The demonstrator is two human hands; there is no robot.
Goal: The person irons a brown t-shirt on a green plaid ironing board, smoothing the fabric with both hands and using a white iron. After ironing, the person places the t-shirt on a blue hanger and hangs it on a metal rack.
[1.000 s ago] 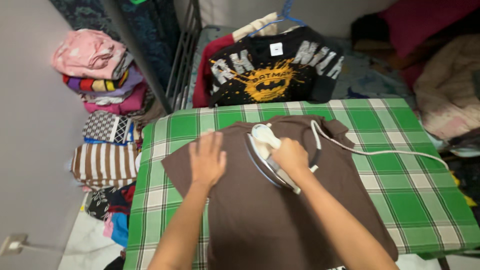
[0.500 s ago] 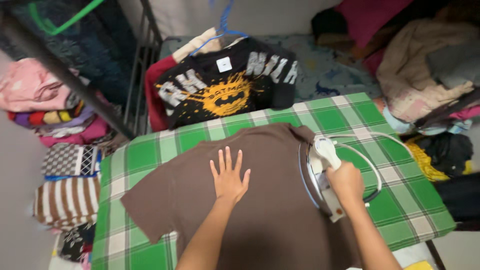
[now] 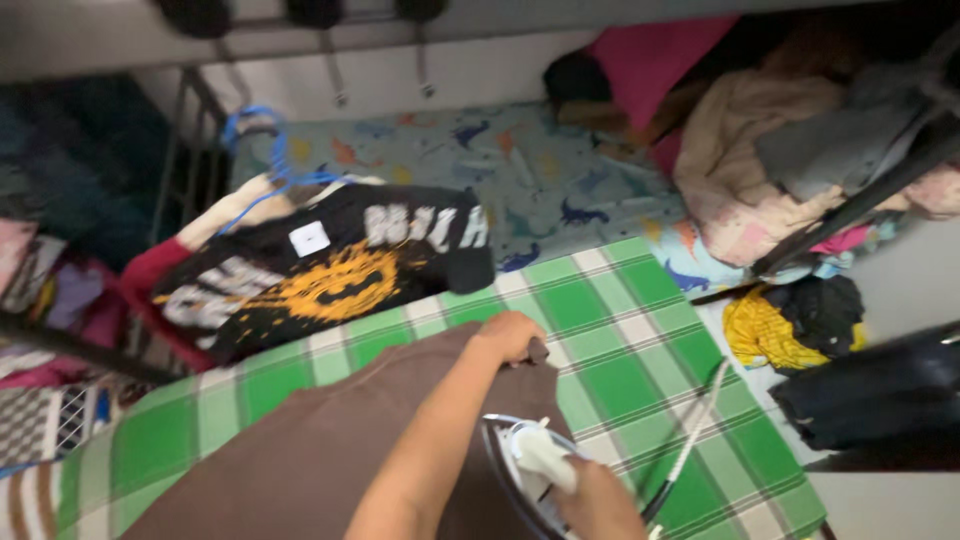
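Note:
A brown T-shirt [image 3: 300,460] lies spread on the green checked ironing surface [image 3: 620,340]. My left hand [image 3: 510,338] reaches across to the shirt's far edge, fingers curled on the cloth near the collar. At the bottom edge my right hand [image 3: 600,505] grips the handle of a white and blue iron [image 3: 530,465], which rests on the shirt's right side. The iron's white cord [image 3: 690,450] trails to the right over the checked cover.
A black T-shirt with a yellow print [image 3: 330,270] lies beyond the board on a blue hanger [image 3: 255,135]. A bed with a patterned sheet [image 3: 520,180] holds heaped clothes [image 3: 760,170]. Folded clothes [image 3: 40,300] sit left; yellow and black cloth [image 3: 790,320] lies right.
The view swung up and right. My left hand went from flat on the shirt's middle to gripping its far edge. The iron and my right hand came nearer, toward the bottom of the view.

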